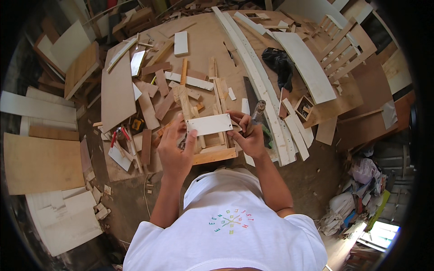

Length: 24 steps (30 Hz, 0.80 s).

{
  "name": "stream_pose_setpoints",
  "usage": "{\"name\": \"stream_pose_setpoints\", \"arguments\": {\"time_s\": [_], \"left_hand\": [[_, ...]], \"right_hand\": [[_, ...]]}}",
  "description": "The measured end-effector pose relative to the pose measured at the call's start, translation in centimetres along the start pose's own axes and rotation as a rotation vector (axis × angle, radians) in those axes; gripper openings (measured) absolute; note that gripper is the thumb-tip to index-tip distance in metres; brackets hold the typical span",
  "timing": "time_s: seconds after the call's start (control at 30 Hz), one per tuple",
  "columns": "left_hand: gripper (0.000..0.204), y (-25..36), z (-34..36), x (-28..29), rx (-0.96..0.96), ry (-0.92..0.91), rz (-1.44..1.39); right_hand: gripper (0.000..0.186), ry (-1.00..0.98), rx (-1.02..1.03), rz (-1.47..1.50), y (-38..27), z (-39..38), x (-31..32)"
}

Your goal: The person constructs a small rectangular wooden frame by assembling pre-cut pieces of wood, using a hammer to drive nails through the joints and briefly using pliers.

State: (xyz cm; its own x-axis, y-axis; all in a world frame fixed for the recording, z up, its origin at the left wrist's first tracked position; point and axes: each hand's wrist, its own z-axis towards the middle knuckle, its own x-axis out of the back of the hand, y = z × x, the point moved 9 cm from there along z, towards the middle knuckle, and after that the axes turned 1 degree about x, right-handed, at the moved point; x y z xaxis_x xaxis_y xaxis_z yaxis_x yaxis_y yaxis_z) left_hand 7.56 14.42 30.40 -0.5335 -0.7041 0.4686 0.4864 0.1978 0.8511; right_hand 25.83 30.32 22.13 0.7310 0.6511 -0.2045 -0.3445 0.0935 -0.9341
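Note:
A small white rectangular board (pixel 209 123) with small holes at its ends is held level over a wooden frame (pixel 214 155) near the middle of the bench. My left hand (pixel 177 143) grips its left end, thumb on the face. My right hand (pixel 248 137) pinches the right end with the thumb and also holds an upright, worn tool (pixel 258 109), apparently a hammer, largely hidden by my fingers. Loose wooden strips (pixel 184 65) lie just beyond the board.
The bench (pixel 205 36) carries offcuts, long white strips (pixel 244 58), a black bag (pixel 278 65), red-handled pliers (pixel 115 135) and a yellow-black tool (pixel 138 124). Stacked panels (pixel 43 165) stand left; a chair-like slatted frame (pixel 339 43) is back right, and rags (pixel 343 203) lie lower right.

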Motion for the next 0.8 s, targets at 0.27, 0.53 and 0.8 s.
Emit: {"name": "stream_pose_setpoints", "arguments": {"time_s": [0.27, 0.53, 0.8], "left_hand": [[0.066, 7.1, 0.8, -4.2, -0.718, -0.299, 0.342], [0.054, 4.9, 1.6, -6.7, -0.733, -0.321, 0.320], [0.056, 4.8, 1.5, -6.3, -0.718, -0.282, 0.271]], "right_hand": [[0.054, -0.030, 0.042, -0.220, -0.9, 0.3, 0.1], [0.048, -0.017, 0.013, -0.283, -0.4, 0.1, 0.7], [0.024, 0.066, -0.170, -0.495, -8.3, -0.3, 3.1]]}}
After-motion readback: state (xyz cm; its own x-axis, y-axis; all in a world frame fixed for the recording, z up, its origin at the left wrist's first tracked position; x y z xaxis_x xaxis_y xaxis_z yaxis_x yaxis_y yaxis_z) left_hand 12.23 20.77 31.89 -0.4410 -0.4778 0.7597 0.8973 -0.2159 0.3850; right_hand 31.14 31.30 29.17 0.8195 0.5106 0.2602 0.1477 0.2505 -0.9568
